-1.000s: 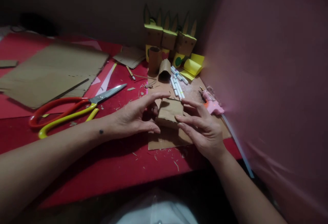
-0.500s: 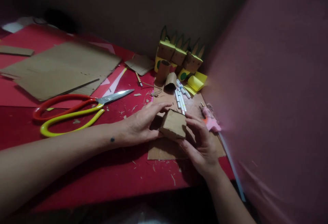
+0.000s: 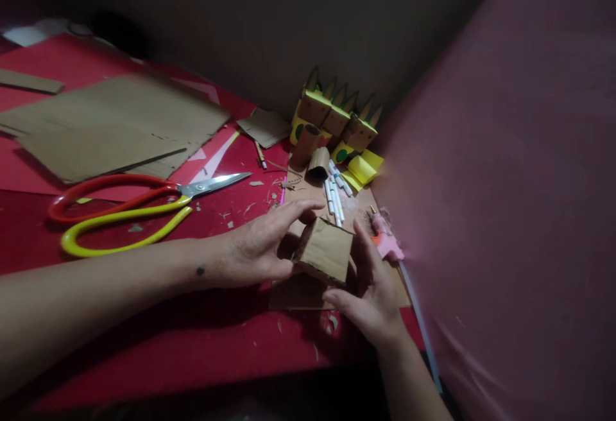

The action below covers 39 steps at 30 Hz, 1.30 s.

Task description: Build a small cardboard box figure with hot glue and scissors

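Note:
A small brown cardboard box (image 3: 328, 249) is between my two hands, tilted a little. My left hand (image 3: 262, 241) holds it from the left, thumb at its lower left edge and fingers behind the far edge. On the other side, my right hand (image 3: 373, 292) is open, its fingers and thumb spread around the right side with a dark gap showing. Some of its fingers are hidden behind the box. Underneath lies a flat cardboard sheet (image 3: 303, 296).
Large scissors (image 3: 129, 215) and cardboard sheets (image 3: 110, 126) lie left on the red tabletop (image 3: 192, 337). Beyond my hands are white markers (image 3: 334, 199), cardboard tubes (image 3: 318, 164), yellow paper (image 3: 363, 169) and several spiky-topped cardboard figures (image 3: 337, 116). A pink glue gun (image 3: 386, 238) lies right.
The right thumb and fingers have loosened from the box and spread apart. The box has turned slightly in my left hand. The whole view has shifted a little.

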Motion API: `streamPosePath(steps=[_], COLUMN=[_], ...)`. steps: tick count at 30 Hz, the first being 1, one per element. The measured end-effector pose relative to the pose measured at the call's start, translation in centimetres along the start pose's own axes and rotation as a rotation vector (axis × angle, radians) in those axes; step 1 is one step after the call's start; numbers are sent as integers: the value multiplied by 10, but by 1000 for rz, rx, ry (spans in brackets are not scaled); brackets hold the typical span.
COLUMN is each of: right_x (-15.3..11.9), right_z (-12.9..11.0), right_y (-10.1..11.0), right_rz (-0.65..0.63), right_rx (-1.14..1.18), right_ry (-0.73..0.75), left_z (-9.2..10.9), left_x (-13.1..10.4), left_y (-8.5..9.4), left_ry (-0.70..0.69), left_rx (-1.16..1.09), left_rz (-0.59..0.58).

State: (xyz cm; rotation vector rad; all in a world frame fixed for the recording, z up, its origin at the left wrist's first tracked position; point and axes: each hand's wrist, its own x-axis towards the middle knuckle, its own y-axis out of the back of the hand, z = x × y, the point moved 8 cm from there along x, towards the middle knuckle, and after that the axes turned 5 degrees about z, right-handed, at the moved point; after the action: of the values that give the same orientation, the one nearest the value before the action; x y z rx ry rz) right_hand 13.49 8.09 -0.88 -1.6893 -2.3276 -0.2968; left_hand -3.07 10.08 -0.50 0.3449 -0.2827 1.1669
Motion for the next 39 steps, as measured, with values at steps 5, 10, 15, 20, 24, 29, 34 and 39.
streamPosePath(steps=[5, 10, 15, 20, 24, 29, 34, 39], right_x=[0, 1, -1, -2, -2, -3, -2, -2], right_z=[8, 0, -6, -11, -9, -8, -6, 0], right_y=[10, 22, 17, 18, 21, 30, 31, 33], right_rz=[71, 161, 120, 107, 88, 124, 100, 94], right_rx=[88, 132, 121, 42, -5, -58, 19, 68], right_ry=[-97, -47, -39, -3, 13, 15, -21, -104], left_z=[4, 4, 11, 35, 44, 47, 27, 20], left_x=[-4, -6, -7, -11, -11, -8, -7, -4], left_y=[-3, -3, -3, -1, -2, -2, -1, 0], left_ry=[116, 218, 78, -90, -86, -84, 178, 247], left_rx=[-106, -180, -21, 119, 102, 94, 38, 36], left_rz=[-60, -61, -21, 57, 48, 4, -69, -65])
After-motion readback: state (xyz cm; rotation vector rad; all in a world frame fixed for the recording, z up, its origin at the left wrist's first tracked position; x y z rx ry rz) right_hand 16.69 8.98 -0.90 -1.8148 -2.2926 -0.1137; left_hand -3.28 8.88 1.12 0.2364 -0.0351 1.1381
